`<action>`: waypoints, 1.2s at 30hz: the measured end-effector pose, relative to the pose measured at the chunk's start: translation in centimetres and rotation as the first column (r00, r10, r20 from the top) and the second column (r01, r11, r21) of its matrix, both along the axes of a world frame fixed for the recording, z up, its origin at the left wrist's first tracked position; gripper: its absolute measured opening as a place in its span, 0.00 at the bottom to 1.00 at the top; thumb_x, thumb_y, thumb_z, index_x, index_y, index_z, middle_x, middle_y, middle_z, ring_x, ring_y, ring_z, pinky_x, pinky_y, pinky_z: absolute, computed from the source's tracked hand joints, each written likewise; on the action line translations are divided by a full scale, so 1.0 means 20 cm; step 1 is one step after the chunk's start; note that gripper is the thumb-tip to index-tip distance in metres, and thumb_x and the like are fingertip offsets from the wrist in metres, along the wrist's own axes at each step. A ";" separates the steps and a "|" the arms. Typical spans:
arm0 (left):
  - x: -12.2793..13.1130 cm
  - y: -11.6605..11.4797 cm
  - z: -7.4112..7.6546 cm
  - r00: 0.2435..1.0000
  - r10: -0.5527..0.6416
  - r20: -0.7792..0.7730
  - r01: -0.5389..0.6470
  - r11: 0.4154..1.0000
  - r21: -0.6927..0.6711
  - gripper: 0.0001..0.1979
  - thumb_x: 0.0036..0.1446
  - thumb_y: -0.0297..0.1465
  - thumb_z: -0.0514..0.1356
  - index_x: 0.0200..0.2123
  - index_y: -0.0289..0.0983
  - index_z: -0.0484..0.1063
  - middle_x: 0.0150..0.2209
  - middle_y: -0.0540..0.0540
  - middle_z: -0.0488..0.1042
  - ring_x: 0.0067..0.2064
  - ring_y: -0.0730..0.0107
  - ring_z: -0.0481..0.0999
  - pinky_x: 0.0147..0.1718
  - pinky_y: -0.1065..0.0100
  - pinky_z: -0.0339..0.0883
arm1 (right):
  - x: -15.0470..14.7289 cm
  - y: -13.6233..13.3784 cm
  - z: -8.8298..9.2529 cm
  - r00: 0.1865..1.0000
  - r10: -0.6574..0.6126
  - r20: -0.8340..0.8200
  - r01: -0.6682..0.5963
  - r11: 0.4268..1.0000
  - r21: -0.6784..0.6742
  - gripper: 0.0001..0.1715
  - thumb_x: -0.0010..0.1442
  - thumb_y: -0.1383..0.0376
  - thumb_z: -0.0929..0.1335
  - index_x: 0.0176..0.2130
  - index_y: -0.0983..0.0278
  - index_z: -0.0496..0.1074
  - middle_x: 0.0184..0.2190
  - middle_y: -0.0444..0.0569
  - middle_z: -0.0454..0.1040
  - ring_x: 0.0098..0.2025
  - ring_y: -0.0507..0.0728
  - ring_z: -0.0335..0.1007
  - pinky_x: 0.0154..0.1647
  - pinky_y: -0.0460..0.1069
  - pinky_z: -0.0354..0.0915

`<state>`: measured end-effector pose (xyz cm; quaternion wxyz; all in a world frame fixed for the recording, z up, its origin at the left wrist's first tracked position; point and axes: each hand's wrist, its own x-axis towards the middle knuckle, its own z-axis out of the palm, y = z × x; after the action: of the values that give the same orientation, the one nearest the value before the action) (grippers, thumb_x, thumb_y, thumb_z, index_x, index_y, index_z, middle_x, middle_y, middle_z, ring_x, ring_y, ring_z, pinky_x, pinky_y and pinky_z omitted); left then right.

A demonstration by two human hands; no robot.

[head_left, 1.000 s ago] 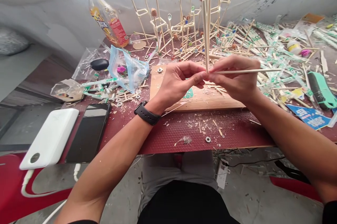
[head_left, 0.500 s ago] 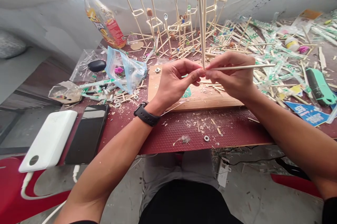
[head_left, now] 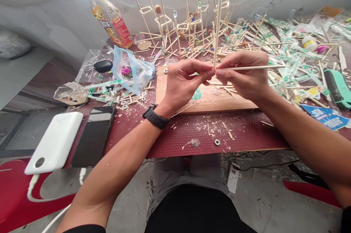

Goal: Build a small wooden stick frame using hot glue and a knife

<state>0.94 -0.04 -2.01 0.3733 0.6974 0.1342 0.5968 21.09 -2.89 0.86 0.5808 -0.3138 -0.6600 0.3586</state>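
Note:
My left hand [head_left: 189,79] pinches the lower end of an upright wooden stick [head_left: 217,28] between thumb and fingertips. A second wooden stick [head_left: 252,67] lies level in the pinched fingers of my right hand [head_left: 242,74], its free end pointing right. Both sets of fingertips nearly meet where the two sticks come together; the joint itself is mostly hidden. Beneath the hands is a wooden board [head_left: 214,105] with wood crumbs and several short stick pieces. Behind them stands a framework of thin sticks [head_left: 164,21] topped with glass marbles and brown balls.
A drink bottle [head_left: 109,17] leans at back left. A blue-edged plastic bag [head_left: 131,70], phone [head_left: 94,134] and white power bank [head_left: 55,141] lie left. Wrappers and sticks [head_left: 296,46], plus a green-black tool [head_left: 337,88], cover the right. A metal nut [head_left: 217,142] sits near the front edge.
The upright sticks, seen apart before, now line up as nearly one and lean slightly right. My hands keep their pinch. The whole view has shifted a little.

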 end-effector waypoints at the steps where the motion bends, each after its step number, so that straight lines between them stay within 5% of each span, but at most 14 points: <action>1: 0.00 0.00 0.00 1.000 0.009 -0.005 -0.009 1.000 0.011 0.13 0.68 0.45 0.76 0.43 0.41 0.85 0.38 0.49 0.86 0.37 0.71 0.88 0.33 0.68 0.87 | 0.00 0.00 0.00 1.000 0.008 -0.001 -0.008 1.000 0.003 0.11 0.57 0.57 0.84 0.35 0.56 0.85 0.25 0.45 0.76 0.25 0.54 0.67 0.27 0.56 0.65; 19: 0.02 -0.03 0.01 0.964 0.222 -0.145 -0.207 0.972 0.107 0.12 0.74 0.45 0.70 0.45 0.44 0.81 0.39 0.49 0.83 0.38 0.70 0.86 0.28 0.70 0.84 | 0.01 0.01 0.02 1.000 0.008 -0.025 -0.007 0.999 0.040 0.14 0.55 0.56 0.87 0.32 0.57 0.85 0.25 0.43 0.76 0.24 0.52 0.65 0.24 0.53 0.63; 28: 0.01 -0.07 0.04 0.966 0.207 -0.153 -0.197 0.977 0.078 0.05 0.71 0.32 0.73 0.42 0.41 0.81 0.38 0.50 0.84 0.38 0.71 0.84 0.29 0.70 0.82 | 0.03 0.01 0.03 0.998 0.062 -0.003 -0.062 0.998 0.009 0.13 0.53 0.61 0.88 0.33 0.57 0.87 0.26 0.45 0.77 0.25 0.54 0.68 0.27 0.56 0.65; 36: 0.00 -0.09 0.06 0.939 0.266 -0.217 -0.260 0.964 0.057 0.12 0.75 0.43 0.70 0.42 0.42 0.81 0.40 0.48 0.84 0.39 0.69 0.85 0.31 0.67 0.83 | 0.02 -0.01 0.01 1.000 0.010 0.019 -0.009 0.999 -0.038 0.15 0.54 0.59 0.87 0.35 0.55 0.84 0.27 0.46 0.75 0.26 0.56 0.66 0.28 0.58 0.63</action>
<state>1.03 -1.89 -0.77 0.2632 0.7407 0.2590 0.5613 21.48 -3.05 1.12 0.5665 -0.3249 -0.6604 0.3707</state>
